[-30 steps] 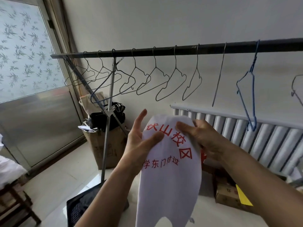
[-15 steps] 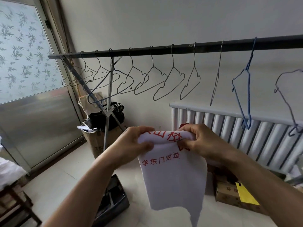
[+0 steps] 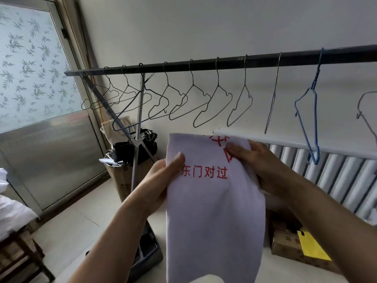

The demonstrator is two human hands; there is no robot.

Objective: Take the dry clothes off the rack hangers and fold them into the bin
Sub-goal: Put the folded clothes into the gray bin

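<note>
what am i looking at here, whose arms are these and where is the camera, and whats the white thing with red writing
The camera sits on a person's head and looks forward and down, so the two bare arms reaching in from the bottom are that person's own. There is no robot. The left hand and the right hand each grip an upper edge of a white cloth with red printed characters, which hangs down between them. Behind it, a dark rack bar runs across the room with a row of bare wire hangers and a blue hanger; none in view carries clothes. On the floor below the left arm is a dark bin. A white radiator lines the wall on the right, above a cardboard box.
</note>
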